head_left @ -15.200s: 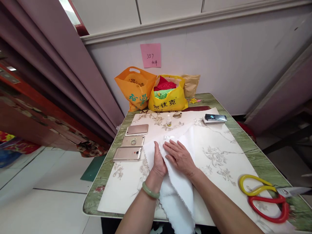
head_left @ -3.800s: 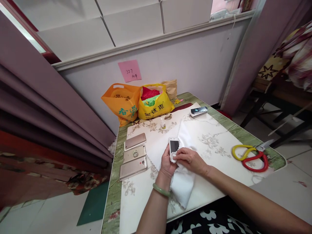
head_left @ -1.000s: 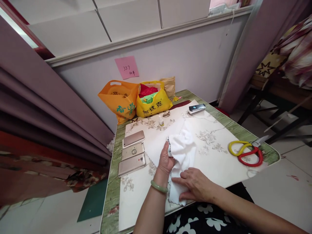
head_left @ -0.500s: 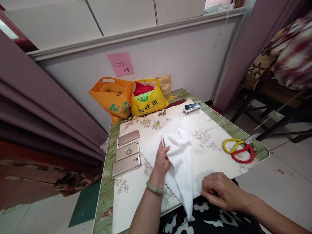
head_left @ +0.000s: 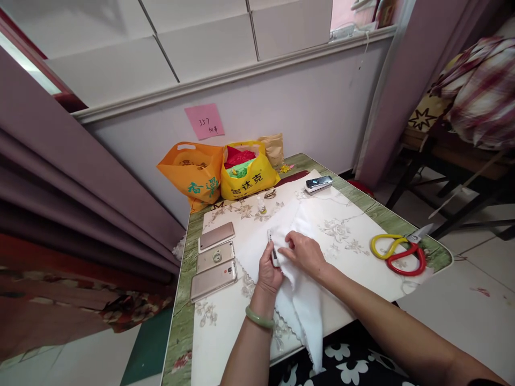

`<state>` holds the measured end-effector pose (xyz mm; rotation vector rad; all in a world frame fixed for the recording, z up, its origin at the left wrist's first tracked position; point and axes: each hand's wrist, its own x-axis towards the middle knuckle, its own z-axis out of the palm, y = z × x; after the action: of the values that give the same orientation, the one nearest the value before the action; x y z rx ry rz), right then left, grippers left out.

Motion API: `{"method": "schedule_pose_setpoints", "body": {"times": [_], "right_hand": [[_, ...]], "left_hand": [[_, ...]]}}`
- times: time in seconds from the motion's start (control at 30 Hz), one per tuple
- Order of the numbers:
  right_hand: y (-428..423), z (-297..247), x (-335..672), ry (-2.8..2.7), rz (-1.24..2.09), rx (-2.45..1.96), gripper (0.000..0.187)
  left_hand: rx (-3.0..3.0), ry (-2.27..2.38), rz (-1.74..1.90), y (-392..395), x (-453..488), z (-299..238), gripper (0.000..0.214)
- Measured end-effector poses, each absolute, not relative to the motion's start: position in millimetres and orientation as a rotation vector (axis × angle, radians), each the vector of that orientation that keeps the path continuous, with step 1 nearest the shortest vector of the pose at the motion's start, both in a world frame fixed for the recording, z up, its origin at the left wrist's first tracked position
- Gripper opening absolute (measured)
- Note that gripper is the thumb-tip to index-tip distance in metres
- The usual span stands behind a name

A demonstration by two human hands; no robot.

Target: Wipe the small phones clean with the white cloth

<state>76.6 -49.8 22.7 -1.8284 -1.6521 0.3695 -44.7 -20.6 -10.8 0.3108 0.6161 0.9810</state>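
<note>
My left hand (head_left: pixel 269 272), with a green bangle on the wrist, is closed around a small white phone (head_left: pixel 273 248) held on edge above the table. A white cloth (head_left: pixel 300 300) is draped over the phone and hangs down past the table's front edge. My right hand (head_left: pixel 302 251) pinches the cloth against the phone's face. Three gold phones (head_left: pixel 213 252) lie in a column to the left of my hands on the floral paper sheet (head_left: pixel 362 268).
Yellow and red scissors (head_left: pixel 398 253) lie at the right edge of the green table (head_left: pixel 181 321). A small bottle (head_left: pixel 260 205), a dark handset (head_left: pixel 318 184), an orange bag (head_left: pixel 192 172) and a yellow bag (head_left: pixel 249 171) stand at the back. A chair with plaid fabric (head_left: pixel 475 102) stands to the right.
My right hand has come up from the table's front edge and now presses the cloth on the phone. My left hand keeps its hold on the phone.
</note>
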Motion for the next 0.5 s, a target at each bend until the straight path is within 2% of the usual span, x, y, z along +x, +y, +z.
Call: {"method": "schedule_pose_setpoints", "body": {"times": [0.07,0.27,0.5], "right_hand": [[-49,15,78,-1.623,0.383,-1.853,0.006],[-83,5,133,-1.144,0.802,-1.433,0.014],[-136,-2,204,-0.825,0.549,-1.440,0.011]], "left_hand": [[0.266,0.603,0.932,-19,-43,-11,0.032],[0.226,0.585,0.922,-16,-43,-14,0.036],[0.220,0.614,0.950,-17,-44,-15,0.037]]}}
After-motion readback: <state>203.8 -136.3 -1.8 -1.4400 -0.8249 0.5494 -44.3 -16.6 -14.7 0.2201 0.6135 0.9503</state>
